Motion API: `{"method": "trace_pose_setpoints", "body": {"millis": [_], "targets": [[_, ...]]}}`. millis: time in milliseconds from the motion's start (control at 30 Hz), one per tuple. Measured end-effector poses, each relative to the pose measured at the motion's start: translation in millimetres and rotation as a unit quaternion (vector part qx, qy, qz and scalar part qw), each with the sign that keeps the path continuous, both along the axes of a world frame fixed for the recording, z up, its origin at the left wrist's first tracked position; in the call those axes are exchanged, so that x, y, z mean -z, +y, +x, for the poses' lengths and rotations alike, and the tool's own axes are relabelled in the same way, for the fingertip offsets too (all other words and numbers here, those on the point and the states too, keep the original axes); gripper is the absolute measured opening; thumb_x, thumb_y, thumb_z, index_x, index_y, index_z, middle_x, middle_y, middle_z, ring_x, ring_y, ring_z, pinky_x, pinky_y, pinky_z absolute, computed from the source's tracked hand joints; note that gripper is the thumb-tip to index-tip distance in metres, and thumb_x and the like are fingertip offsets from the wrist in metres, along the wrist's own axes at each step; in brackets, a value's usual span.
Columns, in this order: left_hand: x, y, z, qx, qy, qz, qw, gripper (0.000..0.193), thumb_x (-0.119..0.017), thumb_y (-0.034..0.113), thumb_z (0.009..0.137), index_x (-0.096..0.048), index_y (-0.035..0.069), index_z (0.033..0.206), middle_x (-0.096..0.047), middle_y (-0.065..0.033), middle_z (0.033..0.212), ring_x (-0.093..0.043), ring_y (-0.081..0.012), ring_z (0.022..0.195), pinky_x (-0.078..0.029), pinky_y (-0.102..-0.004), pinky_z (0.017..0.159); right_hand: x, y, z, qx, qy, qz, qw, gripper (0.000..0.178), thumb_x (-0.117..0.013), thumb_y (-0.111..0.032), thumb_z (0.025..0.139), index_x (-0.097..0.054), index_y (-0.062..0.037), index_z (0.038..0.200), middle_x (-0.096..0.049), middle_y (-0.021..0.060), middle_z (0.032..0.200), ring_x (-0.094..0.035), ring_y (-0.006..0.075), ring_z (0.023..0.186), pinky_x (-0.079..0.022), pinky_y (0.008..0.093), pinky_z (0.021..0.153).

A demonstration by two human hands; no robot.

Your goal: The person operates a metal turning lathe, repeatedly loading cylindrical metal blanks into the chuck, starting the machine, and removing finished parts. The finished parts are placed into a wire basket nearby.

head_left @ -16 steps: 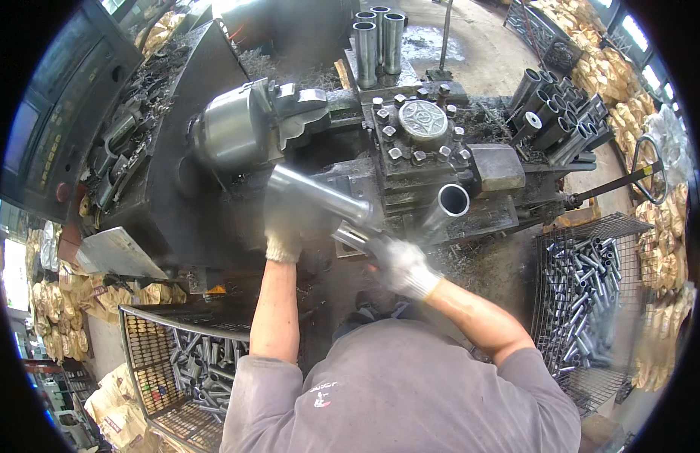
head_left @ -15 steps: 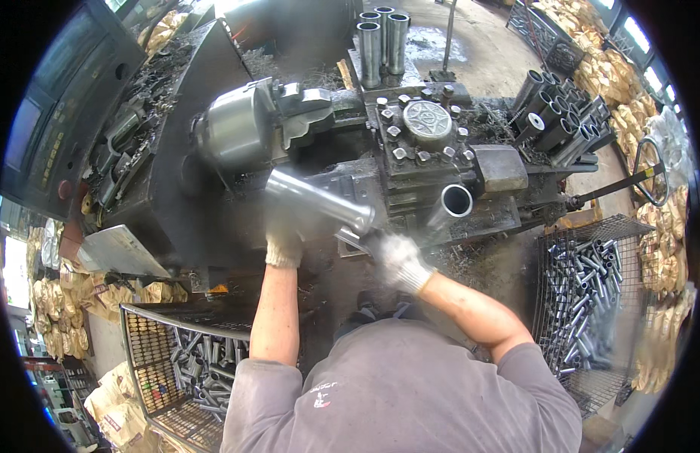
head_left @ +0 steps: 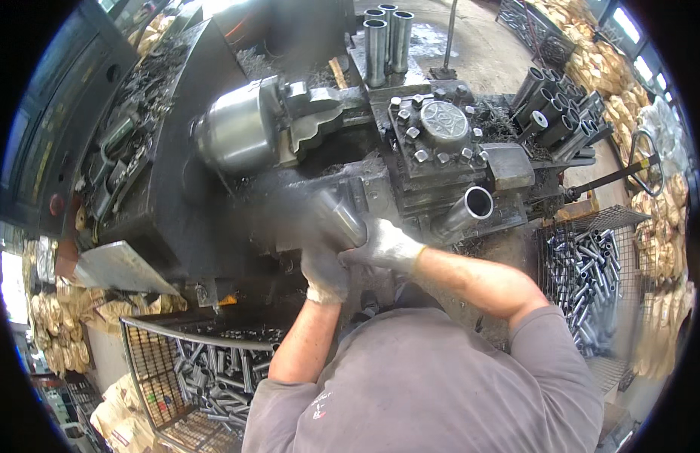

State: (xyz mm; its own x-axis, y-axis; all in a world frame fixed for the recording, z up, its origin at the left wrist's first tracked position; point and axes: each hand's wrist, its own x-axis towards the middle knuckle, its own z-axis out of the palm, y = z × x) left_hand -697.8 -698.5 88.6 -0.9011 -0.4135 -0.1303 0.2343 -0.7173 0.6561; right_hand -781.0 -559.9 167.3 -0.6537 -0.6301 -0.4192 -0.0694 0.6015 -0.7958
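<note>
Head view; clock face centred on your hands, twelve at the top.

Main item: one smooth metal tube (head_left: 339,217), in your hands, slanting from 11 toward 5 o'clock, in front of the machine.

Your right hand (head_left: 384,248), gloved: grip closed about the tube's near end, thumb below.

Your left hand (head_left: 324,270), gloved: close by the tube's lower left side; fingers blurred, so whether its grip is closed cannot be told.

Surroundings:
- bright round drum (head_left: 238,130), between 10 and 11;
- bolted block (head_left: 445,125), between 1 and 2;
- leaning tube (head_left: 462,214), just short of 3;
- upright tubes (head_left: 376,53), between 12 and 1;
- stacked tubes (head_left: 545,106), at 2;
- wire basket (head_left: 148,364) of loose tubes, between 7 and 8;
- second basket (head_left: 626,260), likewise filled, between 3 and 4.

Step in hand, as judged: two-handed handling of a single tube. Next move probably calls for a sure hold, clear of the leaning tube.
</note>
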Motion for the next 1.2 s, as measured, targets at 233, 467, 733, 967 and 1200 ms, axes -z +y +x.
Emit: {"method": "trace_pose_setpoints", "body": {"millis": [233,467,733,967,1200], "targets": [[-9,-8,-55,0.202,-0.156,0.076,0.964,0.065,-0.052,0.058,0.106,-0.057,0.008,0.148,-0.069,-0.0164,0.133,-0.07,-0.0298,0.118,-0.058,-0.0463,0.101,-89,38,-10,-0.007,0.045,-0.14,0.989,0.076,-0.092,-0.033,0.072,-0.061,-0.0012,0.133,-0.075,0.0209,0.11,-0.075,0.0348,0.104,-0.059,0.0431,0.092],[21,-51,-148,0.404,-0.316,-0.278,0.813,0.043,-0.063,0.039,0.104,-0.069,0.004,0.128,-0.076,-0.0149,0.109,-0.074,-0.023,0.08,-0.06,-0.0373,0.069,-179,42,-159,-0.117,0.495,-0.093,0.856,0.078,-0.088,-0.017,0.075,-0.055,-0.0112,0.146,-0.075,0.0185,0.119,-0.077,0.0358,0.101,-0.064,0.0458,0.089],[6,-59,-78,-0.13,-0.255,-0.497,0.819,0.039,-0.074,0.022,0.098,-0.07,0.0,0.13,-0.075,-0.0153,0.121,-0.07,-0.0249,0.11,-0.053,-0.038,0.1,-99,-29,-313,-0.315,0.424,0.288,0.799,0.058,-0.092,-0.032,0.071,-0.074,-0.0077,0.12,-0.078,0.0194,0.114,-0.076,0.033,0.108,-0.061,0.0434,0.091],[76,-77,77,-0.155,-0.378,-0.181,0.895,0.029,-0.07,0.02,0.101,-0.068,0.001,0.124,-0.073,-0.0111,0.11,-0.071,-0.0203,0.09,-0.058,-0.0335,0.077,-47,-69,-323,-0.355,0.289,0.25,0.853,0.067,-0.09,-0.038,0.066,-0.076,0.0003,0.119,-0.077,0.0218,0.115,-0.076,0.0321,0.104,-0.06,0.0412,0.09],[125,-123,148,-0.328,-0.378,-0.031,0.865,0.027,-0.068,0.026,0.099,-0.066,0.01,0.121,-0.071,-0.0072,0.1,-0.068,-0.025,0.086,-0.056,-0.0429,0.075,-75,-47,-325,-0.331,0.186,0.031,0.924,0.063,-0.088,-0.037,0.079,-0.072,0.0036,0.124,-0.079,0.0179,0.11,-0.078,0.0305,0.092,-0.065,0.0405,0.08]]}}
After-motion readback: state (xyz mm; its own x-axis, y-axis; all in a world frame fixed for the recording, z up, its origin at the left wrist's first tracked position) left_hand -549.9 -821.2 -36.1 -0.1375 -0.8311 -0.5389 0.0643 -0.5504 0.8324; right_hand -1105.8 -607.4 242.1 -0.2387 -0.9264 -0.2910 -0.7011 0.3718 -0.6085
